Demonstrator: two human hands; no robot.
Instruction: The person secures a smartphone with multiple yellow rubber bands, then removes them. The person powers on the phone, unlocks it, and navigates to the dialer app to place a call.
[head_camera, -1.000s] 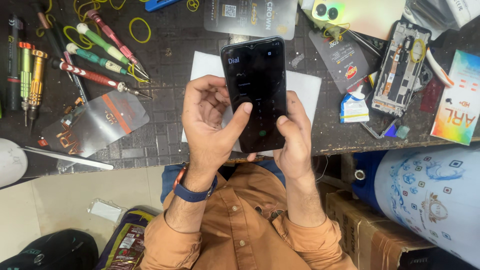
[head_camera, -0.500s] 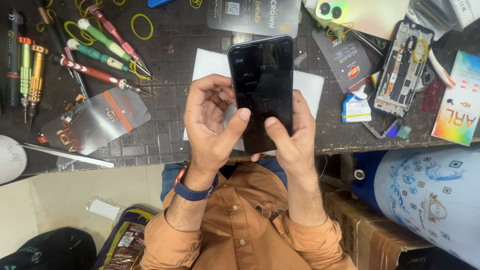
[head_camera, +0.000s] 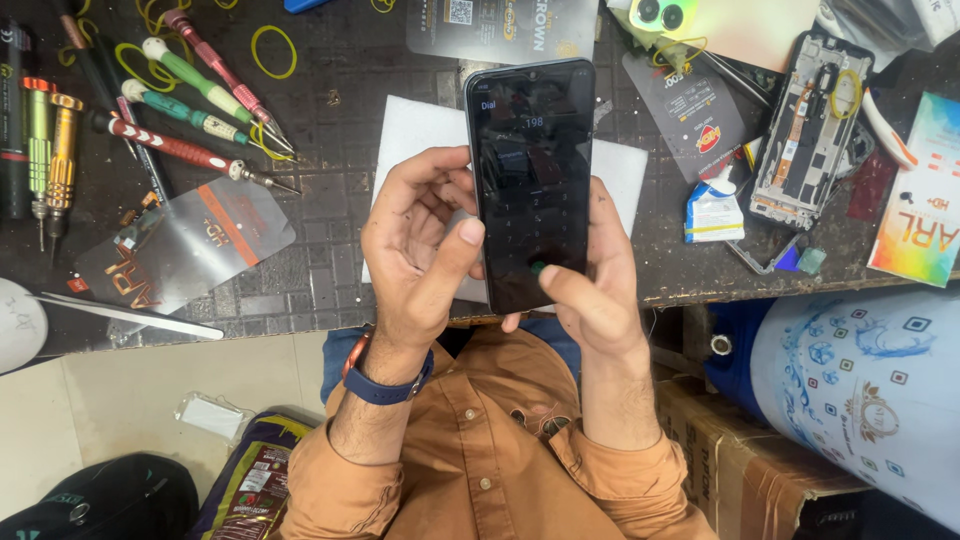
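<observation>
the fingers (head_camera: 455, 195) of the left hand (head_camera: 415, 250) curl round the left edge of a dark smartphone (head_camera: 530, 180), its thumb laid against the lower left of the glass. the right hand (head_camera: 600, 280) cups the phone's right edge and back, fingers closed on it, with its thumb bent over the lit screen near a small green mark. held this way, both thumbs reach the screen while the palms steady the phone.

the phone hangs above a white sheet (head_camera: 420, 130) near the workbench's (head_camera: 330, 270) near edge, tilted toward the person's chest. to the left lie screwdrivers (head_camera: 200, 110) and a clear film (head_camera: 190, 245); to the right, well apart, an opened phone frame (head_camera: 815, 125) and a small white tube (head_camera: 715, 205). the sheet gives free room under the hands; the far side is crowded with cards and parts.
</observation>
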